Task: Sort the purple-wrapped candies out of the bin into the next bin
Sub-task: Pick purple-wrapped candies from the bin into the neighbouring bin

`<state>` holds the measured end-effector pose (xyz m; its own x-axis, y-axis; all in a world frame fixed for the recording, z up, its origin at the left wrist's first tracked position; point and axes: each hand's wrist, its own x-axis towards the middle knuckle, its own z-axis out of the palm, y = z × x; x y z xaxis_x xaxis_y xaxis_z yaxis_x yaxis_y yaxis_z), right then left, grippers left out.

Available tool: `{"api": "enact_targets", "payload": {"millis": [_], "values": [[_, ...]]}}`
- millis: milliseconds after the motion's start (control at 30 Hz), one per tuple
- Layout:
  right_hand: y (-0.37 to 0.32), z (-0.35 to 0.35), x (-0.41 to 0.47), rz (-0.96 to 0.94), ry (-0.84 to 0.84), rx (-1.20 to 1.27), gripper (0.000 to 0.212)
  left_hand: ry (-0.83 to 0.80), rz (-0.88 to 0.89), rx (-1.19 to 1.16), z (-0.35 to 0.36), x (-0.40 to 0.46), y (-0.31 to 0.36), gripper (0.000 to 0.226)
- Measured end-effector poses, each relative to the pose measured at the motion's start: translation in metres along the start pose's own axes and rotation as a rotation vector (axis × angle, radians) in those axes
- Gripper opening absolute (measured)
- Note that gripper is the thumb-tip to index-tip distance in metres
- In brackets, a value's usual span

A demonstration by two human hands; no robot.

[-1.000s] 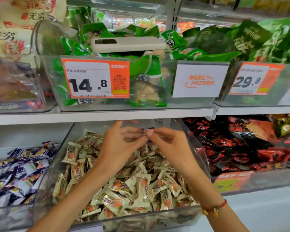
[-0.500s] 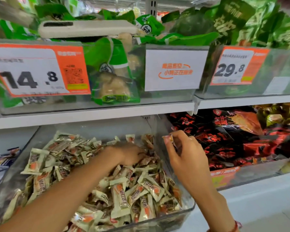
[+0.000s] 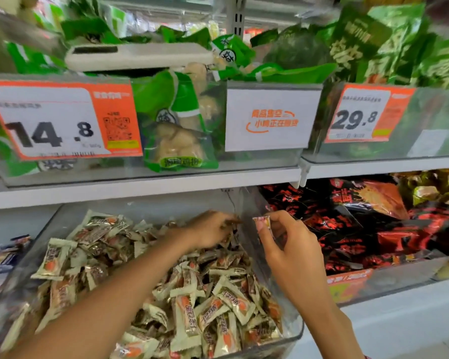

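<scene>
A clear bin (image 3: 293, 330) on the lower shelf is full of cream-wrapped candies (image 3: 192, 301). My left hand (image 3: 210, 233) reaches into its back right corner with the fingers curled down among the candies; blur hides whether they hold one. My right hand (image 3: 288, 244) hovers over the bin's right wall and pinches a small pale pinkish wrapped candy (image 3: 262, 222) between thumb and forefinger. At the far left edge is the neighbouring bin of purple-and-white wrapped candies (image 3: 0, 260).
To the right sits a bin of red-and-black snack packets (image 3: 360, 229). The upper shelf edge (image 3: 140, 187) hangs just above my hands, carrying bins of green packets, price tags and a white phone-like device (image 3: 138, 55).
My hands were together over the bin a second ago. The left has since dropped into the candies at the back, and the right has carried the small candy to the bin's right wall. The view shifted right.
</scene>
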<state>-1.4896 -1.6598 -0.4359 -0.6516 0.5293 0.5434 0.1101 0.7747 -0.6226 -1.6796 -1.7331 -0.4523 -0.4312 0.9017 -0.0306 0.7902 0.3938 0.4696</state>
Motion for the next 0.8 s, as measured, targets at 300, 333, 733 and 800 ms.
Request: {"api": "enact_targets", "payload": {"millis": [300, 333, 733, 800], "values": [[0.001, -0.002, 0.004, -0.011, 0.002, 0.032, 0.028, 0.179, -0.090, 0.275, -0.003, -0.010, -0.039, 0.018], [0.000, -0.002, 0.004, -0.005, 0.010, 0.036, 0.028, 0.163, -0.083, 0.234, -0.004, -0.011, -0.038, 0.021], [-0.002, -0.003, 0.001, -0.008, -0.021, -0.028, 0.025, 0.033, -0.122, 0.474, -0.002, -0.007, -0.029, 0.041], [-0.005, -0.003, 0.001, -0.065, 0.021, -0.164, 0.025, 0.073, -0.109, 0.331, -0.006, -0.020, -0.030, 0.036]]}}
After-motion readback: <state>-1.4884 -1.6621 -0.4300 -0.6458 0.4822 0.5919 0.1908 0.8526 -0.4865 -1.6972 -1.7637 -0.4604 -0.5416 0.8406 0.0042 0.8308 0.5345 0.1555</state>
